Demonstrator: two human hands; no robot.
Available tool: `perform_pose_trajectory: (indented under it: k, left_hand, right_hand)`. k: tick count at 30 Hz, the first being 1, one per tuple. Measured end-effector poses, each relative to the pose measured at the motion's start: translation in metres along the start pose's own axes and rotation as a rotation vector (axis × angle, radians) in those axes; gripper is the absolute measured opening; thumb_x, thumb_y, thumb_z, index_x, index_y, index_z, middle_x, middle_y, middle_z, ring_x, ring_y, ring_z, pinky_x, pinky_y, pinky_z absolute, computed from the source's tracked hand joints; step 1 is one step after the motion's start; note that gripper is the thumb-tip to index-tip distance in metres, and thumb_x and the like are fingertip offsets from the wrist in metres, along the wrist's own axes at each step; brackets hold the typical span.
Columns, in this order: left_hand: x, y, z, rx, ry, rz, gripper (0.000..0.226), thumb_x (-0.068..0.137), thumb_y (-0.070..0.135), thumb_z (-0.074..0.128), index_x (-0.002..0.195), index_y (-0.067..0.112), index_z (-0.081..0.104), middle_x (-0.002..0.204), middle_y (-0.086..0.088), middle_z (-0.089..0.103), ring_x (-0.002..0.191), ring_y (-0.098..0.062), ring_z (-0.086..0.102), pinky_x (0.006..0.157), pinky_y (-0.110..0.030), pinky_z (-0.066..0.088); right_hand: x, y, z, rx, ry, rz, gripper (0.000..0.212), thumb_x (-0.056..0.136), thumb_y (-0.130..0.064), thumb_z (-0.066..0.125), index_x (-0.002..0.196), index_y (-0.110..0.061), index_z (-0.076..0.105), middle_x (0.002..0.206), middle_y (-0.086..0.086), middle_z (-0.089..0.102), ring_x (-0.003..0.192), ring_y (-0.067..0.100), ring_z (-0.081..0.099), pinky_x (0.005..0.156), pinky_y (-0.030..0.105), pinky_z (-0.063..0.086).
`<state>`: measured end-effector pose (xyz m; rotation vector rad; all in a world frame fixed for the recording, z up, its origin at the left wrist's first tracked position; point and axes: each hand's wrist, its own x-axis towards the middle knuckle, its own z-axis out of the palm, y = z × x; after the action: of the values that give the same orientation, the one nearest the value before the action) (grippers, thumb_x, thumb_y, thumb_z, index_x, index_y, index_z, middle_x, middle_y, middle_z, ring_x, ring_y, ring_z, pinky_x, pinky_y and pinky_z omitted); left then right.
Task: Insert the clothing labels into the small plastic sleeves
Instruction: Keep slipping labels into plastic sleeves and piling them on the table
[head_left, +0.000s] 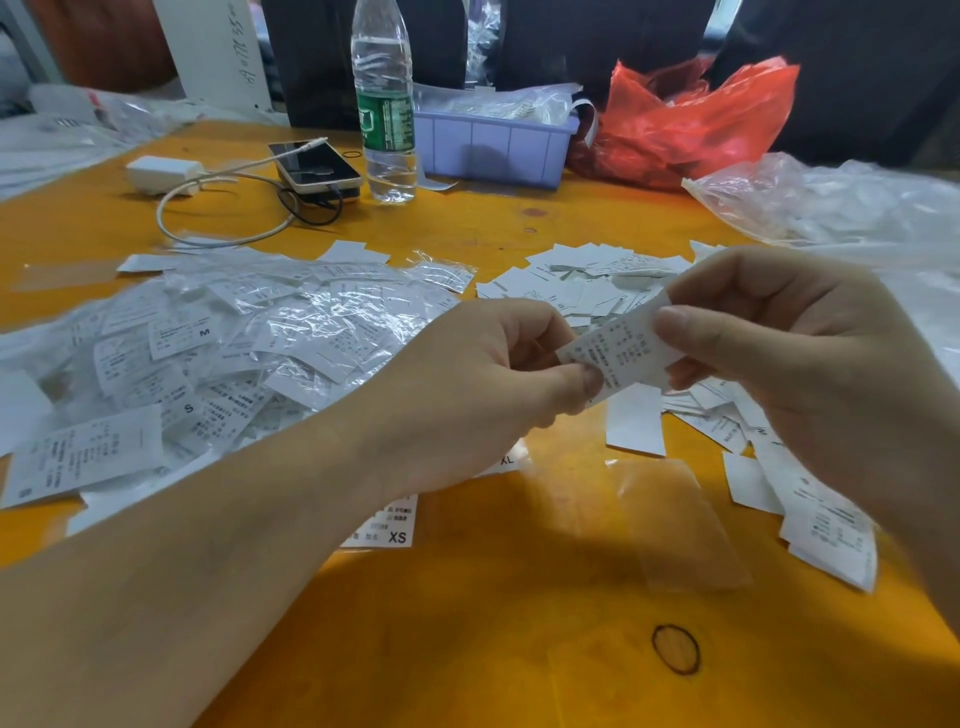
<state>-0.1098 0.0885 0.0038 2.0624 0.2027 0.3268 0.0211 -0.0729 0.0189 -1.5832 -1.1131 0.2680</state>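
Left hand and right hand both pinch one printed label, held above the table midway between its side edges. Empty plastic sleeve lies flat below, near the front edge. Risk: label creases under the two-sided pinch, or the slippery sleeve slides during insertion.

An orange surface is carrying sleeved labels, loose labels, a phone, a bottle and a tray
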Motion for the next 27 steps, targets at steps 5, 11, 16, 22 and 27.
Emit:
perform_pose_trajectory:
  k: [5, 11, 16, 22, 27]
  left_hand:
    - [0.000, 0.001, 0.000, 0.011, 0.008, 0.008, 0.016, 0.091, 0.028, 0.067, 0.085, 0.013, 0.068, 0.079, -0.008, 0.070, 0.077, -0.028, 0.065, 0.074, -0.051, 0.055]
    - [0.000, -0.002, -0.001, 0.027, 0.013, 0.016, 0.018, 0.091, 0.031, 0.066, 0.084, 0.015, 0.067, 0.084, -0.010, 0.069, 0.079, -0.029, 0.064, 0.073, -0.050, 0.054]
    - [-0.002, 0.002, -0.002, 0.022, 0.052, -0.002, 0.017, 0.090, 0.031, 0.066, 0.086, 0.014, 0.067, 0.082, -0.001, 0.071, 0.077, -0.019, 0.065, 0.071, -0.042, 0.055]
    - [-0.003, 0.004, 0.000, 0.023, 0.058, 0.028, 0.021, 0.089, 0.027, 0.066, 0.086, 0.007, 0.064, 0.082, -0.018, 0.062, 0.071, -0.027, 0.058, 0.068, -0.044, 0.050]
    - [-0.002, 0.001, 0.001, 0.013, 0.032, 0.038, 0.024, 0.089, 0.029, 0.066, 0.088, 0.005, 0.065, 0.083, -0.019, 0.060, 0.070, -0.026, 0.055, 0.061, -0.032, 0.045]
  right_hand:
    - [-0.001, 0.002, 0.008, -0.059, -0.045, -0.020, 0.013, 0.076, -0.025, 0.071, 0.083, -0.015, 0.071, 0.074, 0.010, 0.069, 0.064, 0.031, 0.059, 0.061, 0.040, 0.051]
    - [-0.002, 0.005, 0.007, -0.080, -0.040, -0.033, 0.012, 0.078, -0.028, 0.069, 0.086, -0.019, 0.071, 0.074, 0.005, 0.070, 0.064, 0.020, 0.060, 0.059, 0.036, 0.052]
    - [-0.002, 0.003, 0.004, -0.118, -0.006, -0.023, 0.009, 0.076, -0.025, 0.067, 0.083, -0.022, 0.072, 0.074, 0.005, 0.069, 0.062, 0.020, 0.061, 0.058, 0.034, 0.053]
    - [-0.005, 0.000, 0.013, -0.173, -0.062, -0.057, 0.005, 0.077, -0.026, 0.068, 0.078, -0.025, 0.072, 0.070, 0.004, 0.067, 0.062, 0.019, 0.060, 0.058, 0.041, 0.051]
    - [-0.005, 0.002, 0.016, -0.184, -0.089, -0.040, 0.005, 0.077, -0.025, 0.068, 0.076, -0.022, 0.072, 0.065, 0.006, 0.064, 0.059, 0.021, 0.057, 0.055, 0.039, 0.046]
